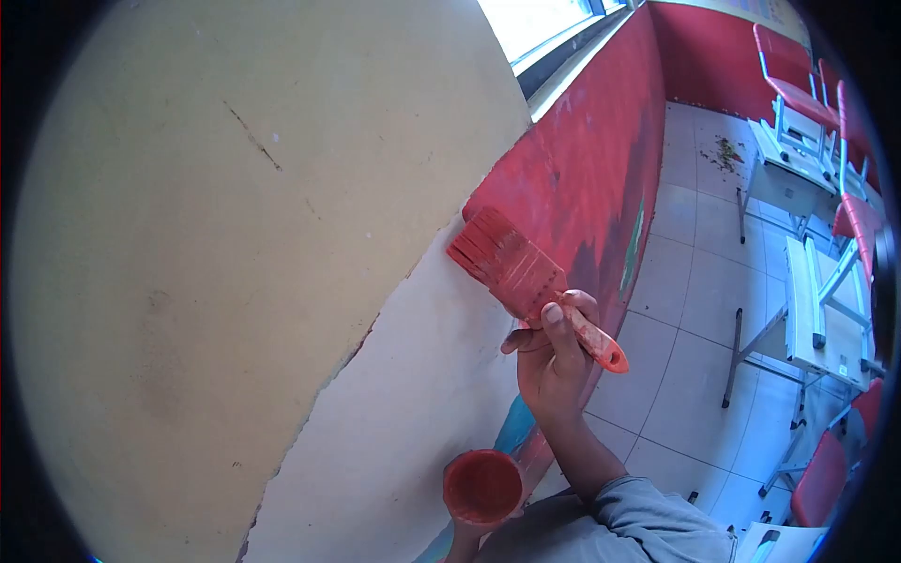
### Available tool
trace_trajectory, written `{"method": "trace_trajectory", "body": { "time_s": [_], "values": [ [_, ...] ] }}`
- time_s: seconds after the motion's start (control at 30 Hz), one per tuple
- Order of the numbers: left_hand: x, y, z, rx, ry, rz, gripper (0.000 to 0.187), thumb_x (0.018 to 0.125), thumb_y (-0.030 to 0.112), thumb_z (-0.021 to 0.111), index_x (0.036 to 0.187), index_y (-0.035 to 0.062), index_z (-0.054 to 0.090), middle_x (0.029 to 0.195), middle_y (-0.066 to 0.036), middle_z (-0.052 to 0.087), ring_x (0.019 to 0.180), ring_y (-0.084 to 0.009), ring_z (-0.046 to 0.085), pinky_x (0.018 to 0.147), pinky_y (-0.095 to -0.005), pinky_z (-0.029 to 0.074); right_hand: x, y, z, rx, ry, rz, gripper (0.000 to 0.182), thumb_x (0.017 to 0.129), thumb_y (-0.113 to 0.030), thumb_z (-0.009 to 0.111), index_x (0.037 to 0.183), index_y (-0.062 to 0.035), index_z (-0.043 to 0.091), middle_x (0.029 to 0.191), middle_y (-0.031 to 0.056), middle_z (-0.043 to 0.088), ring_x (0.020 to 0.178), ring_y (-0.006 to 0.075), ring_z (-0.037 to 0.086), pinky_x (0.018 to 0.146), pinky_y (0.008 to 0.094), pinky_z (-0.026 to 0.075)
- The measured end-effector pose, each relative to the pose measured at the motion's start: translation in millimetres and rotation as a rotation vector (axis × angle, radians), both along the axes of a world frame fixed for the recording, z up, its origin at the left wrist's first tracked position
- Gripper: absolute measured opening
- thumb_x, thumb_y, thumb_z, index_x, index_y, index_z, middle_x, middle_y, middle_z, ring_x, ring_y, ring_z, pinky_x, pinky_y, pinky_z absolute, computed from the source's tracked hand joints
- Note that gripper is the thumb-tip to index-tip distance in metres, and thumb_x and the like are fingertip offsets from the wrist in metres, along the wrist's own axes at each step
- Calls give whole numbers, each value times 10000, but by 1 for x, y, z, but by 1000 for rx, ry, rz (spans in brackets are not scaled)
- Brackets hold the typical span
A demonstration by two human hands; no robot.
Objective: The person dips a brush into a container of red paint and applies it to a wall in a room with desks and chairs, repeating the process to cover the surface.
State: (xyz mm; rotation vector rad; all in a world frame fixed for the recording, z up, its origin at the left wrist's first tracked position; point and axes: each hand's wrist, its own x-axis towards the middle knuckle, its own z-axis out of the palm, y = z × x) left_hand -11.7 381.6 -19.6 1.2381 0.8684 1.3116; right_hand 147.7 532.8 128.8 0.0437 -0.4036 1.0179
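My right hand [554, 357] grips a wide paintbrush [526, 279] by its handle, thumb on top. Red paint coats the brush, and its bristles are at the edge of the red painted area [582, 178] on the wall. Lower down, my left hand [466, 537] holds a round cup [483, 486] with red paint inside; most of that hand is hidden under the cup. A pale, unpainted strip [394, 394] lies below the ragged edge of the yellowish upper wall [225, 253].
On the right, desks [793, 178] carry upturned red chairs [798, 94]. More red chairs [821, 479] are at the lower right. Debris [725, 155] lies on the tiled floor [699, 272]. A window [554, 33] is at the top.
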Motion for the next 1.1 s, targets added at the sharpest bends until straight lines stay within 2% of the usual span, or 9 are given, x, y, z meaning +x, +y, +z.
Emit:
{"method": "trace_trajectory", "body": {
  "time_s": [0.1, 0.2, 0.5, 0.67, 0.8, 0.9, 1.0, 1.1],
  "values": [
    [11, 2, 23, 54, -20, 48, 785, 564, 176, 825, 1205, 53, 389, 1117, -111, 527, 1017, -221, 525, 823, -347, 464, -1, -2, 10, 2, 21, -18, 183, 874, -65, 469, 1053, -103, 457, 855, 93, 596, 767, 181, 622, 534, 329, 564],
    [2, 0, 6, 12, -11, 9, 769, 576, 168, 816, 1204, 47, 389, 1101, -114, 536, 1008, -228, 530, 823, -347, 462, -3, 1, 11, 79, 18, 3, 181, 874, -59, 468, 1050, -101, 459, 866, 96, 592, 778, 175, 621, 540, 333, 567],
    [0, 2, 5, 41, 5, -5, 739, 592, 163, 804, 1198, 44, 397, 1070, -112, 548, 952, -224, 551, 797, -336, 463, -12, 9, 3, 20, -28, 24, 181, 861, -37, 469, 1025, -114, 470, 934, 73, 556, 861, 175, 599, 538, 347, 573],
    [3, -1, 3, 26, 13, 21, 740, 592, 170, 805, 1199, 49, 400, 1060, -105, 554, 955, -221, 551, 799, -337, 463, -5, 1, -5, -47, -39, 37, 184, 853, -23, 469, 1010, -118, 476, 908, 73, 552, 832, 176, 601, 533, 349, 573],
    [1, -1, 1, 43, 44, 9, 764, 574, 181, 818, 1201, 51, 400, 1081, -99, 547, 965, -220, 551, 814, -344, 466, 3, -4, 2, 16, -11, 2, 179, 845, -13, 469, 994, -112, 478, 879, 73, 553, 803, 173, 604, 527, 349, 573],
    [16, -2, 29, 58, 42, 59, 795, 550, 196, 832, 1203, 55, 400, 1099, -94, 538, 972, -217, 550, 828, -350, 467, -1, -2, 16, -32, -46, -29, 170, 839, -10, 468, 982, -101, 475, 874, 76, 554, 793, 176, 607, 526, 345, 574],
    [6, -3, 14, 45, 62, 42, 823, 524, 207, 846, 1203, 59, 403, 1121, -84, 522, 997, -214, 538, 836, -357, 469, -10, 0, 5, -94, -62, 11, 161, 838, -7, 464, 976, -91, 472, 870, 77, 555, 787, 180, 612, 529, 343, 576],
    [15, -2, 30, 93, 32, 93, 848, 502, 212, 856, 1204, 62, 405, 1133, -76, 510, 1022, -217, 524, 845, -359, 470, -1, -15, -7, -183, -28, 50, 112, 820, 22, 510, 909, -43, 486, 866, 67, 532, 776, 165, 603, 525, 338, 578]
  ]
}}
